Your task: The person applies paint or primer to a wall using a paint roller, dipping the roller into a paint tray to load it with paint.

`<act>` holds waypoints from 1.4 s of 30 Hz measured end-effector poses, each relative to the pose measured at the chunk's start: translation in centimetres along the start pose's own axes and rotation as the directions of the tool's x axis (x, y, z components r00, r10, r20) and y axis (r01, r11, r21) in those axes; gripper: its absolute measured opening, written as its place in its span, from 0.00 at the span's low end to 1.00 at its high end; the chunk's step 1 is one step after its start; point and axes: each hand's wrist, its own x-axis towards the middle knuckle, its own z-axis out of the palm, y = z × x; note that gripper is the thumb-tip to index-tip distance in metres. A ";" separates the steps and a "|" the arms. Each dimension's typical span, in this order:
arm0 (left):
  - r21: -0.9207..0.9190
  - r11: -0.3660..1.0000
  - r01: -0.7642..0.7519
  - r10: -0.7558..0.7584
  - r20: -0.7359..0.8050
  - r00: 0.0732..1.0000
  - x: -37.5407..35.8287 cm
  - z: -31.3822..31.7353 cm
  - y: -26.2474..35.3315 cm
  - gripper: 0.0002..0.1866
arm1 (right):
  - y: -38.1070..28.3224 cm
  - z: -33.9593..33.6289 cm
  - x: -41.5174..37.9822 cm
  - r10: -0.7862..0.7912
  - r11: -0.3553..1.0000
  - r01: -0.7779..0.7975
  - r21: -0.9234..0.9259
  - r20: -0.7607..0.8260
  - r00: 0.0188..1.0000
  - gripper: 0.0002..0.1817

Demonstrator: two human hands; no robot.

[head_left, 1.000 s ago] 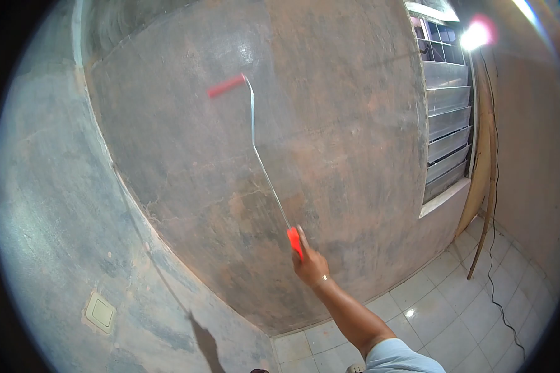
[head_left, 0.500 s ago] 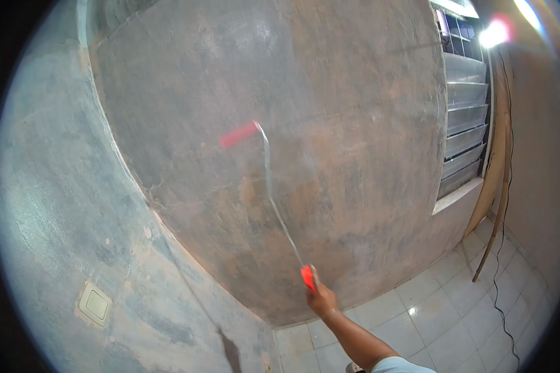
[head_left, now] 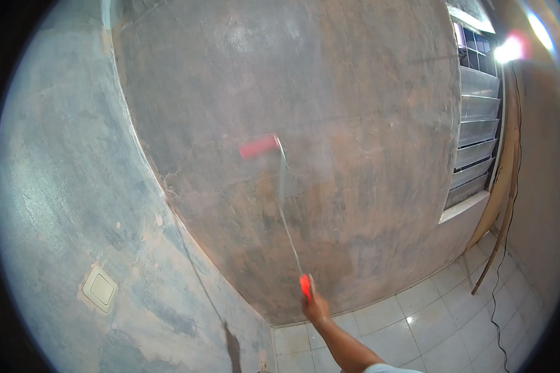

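Observation:
My right hand (head_left: 316, 306) is closed around the red handle of a paint roller (head_left: 259, 147). A long, bent metal rod runs up from the handle to the pinkish-red roller sleeve, which lies tilted across the patchy grey-brown wall (head_left: 379, 180). The sleeve looks slightly blurred and seems to be against the plaster. Around it the wall has greyer, darker areas above and bare brownish patches below. My left hand is out of view.
On the left, a bluish-grey wall (head_left: 50, 155) carries a light switch (head_left: 99, 289). A louvred window (head_left: 479, 121) and bright lamp (head_left: 509, 50) are at right. A wooden pole (head_left: 501, 230) leans beside a hanging black cable (head_left: 495, 298), above white floor tiles (head_left: 435, 323).
The camera view has shifted, so the walls and window appear farther right. The roller sleeve sits slightly lower on the wall, and my right hand keeps hold of the handle.

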 end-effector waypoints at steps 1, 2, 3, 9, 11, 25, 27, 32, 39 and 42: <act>0.003 1.000 0.001 -0.001 0.000 1.000 0.0 0.0 0.1 0.17 | -4.1 -1.0 3.9 0.011 1.000 -0.011 -0.023 0.008 1.000 0.35; 0.024 1.000 0.005 -0.005 0.004 1.000 -0.1 0.4 0.2 0.17 | -7.2 -2.1 6.7 0.021 0.999 -0.020 -0.049 0.022 1.000 0.35; 0.046 0.999 0.001 -0.002 0.006 1.000 0.3 0.6 0.8 0.17 | -7.9 -2.2 8.2 0.017 0.999 -0.016 -0.050 0.020 1.000 0.35; 0.160 0.987 0.003 -0.005 0.011 1.000 -0.9 -0.4 6.2 0.16 | 3.2 2.0 -2.9 0.172 0.984 -0.165 -0.065 0.130 0.977 0.35; 0.199 0.980 0.015 -0.013 -0.013 1.000 -2.9 -0.8 8.0 0.15 | 7.4 2.8 -10.8 0.318 0.943 -0.280 -0.182 0.235 0.918 0.34; -0.056 0.996 -0.063 0.067 0.070 0.995 1.6 -0.2 6.7 0.17 | 0.6 3.5 -2.4 0.084 0.996 -0.080 -0.041 0.113 0.990 0.37; -0.082 0.996 -0.033 0.038 0.056 0.998 1.1 -0.4 7.2 0.19 | 4.5 4.3 -10.4 0.244 0.966 -0.214 -0.145 0.243 0.939 0.37; -0.106 0.988 -0.115 0.119 0.025 0.993 0.9 -1.5 7.8 0.17 | -5.1 4.1 -1.5 0.057 0.998 -0.050 -0.046 0.145 0.988 0.36; -0.222 0.930 -0.293 0.265 -0.148 0.953 -0.1 -1.9 15.3 0.09 | -12.6 3.7 8.2 0.000 0.992 0.010 -0.122 0.076 0.997 0.37; -0.301 0.897 -0.324 0.295 -0.139 0.945 0.4 -1.3 13.9 0.12 | -2.4 7.0 -3.2 0.119 0.989 -0.093 -0.116 0.240 0.963 0.37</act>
